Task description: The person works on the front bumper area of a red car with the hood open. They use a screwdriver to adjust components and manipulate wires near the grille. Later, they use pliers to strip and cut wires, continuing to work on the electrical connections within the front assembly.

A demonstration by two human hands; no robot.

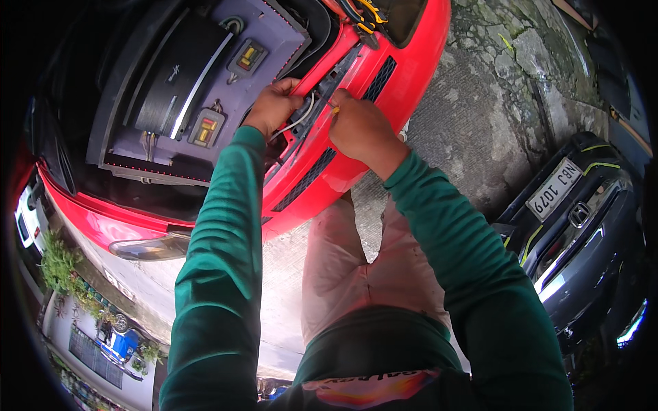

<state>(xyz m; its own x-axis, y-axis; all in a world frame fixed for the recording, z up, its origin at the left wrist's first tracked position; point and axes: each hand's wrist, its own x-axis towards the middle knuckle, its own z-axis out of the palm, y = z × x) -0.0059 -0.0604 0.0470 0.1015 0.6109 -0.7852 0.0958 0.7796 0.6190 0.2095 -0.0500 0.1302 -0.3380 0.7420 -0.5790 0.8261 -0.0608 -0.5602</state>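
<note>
My left hand (275,106) is closed, its fingertips pinched at the inner edge of the red car's open rear. What they hold is hidden. A thin pale cable (300,119) curves out beside those fingers, over a dark slot in the red bumper (308,193). Just to the right, my right hand (364,130) makes a fist above the bumper. A small yellow-orange bit shows between its thumb and fingers, too little to name. Pliers with yellow and black handles (364,19) lie on the car's edge, beyond both hands.
Inside the trunk sits a black ribbed amplifier (177,75) on a purple-grey board, with two fuse holders (248,58) wired beside it. A dark car (582,233) stands at the right on rough concrete (480,116). A red car's lamp (152,248) is at left.
</note>
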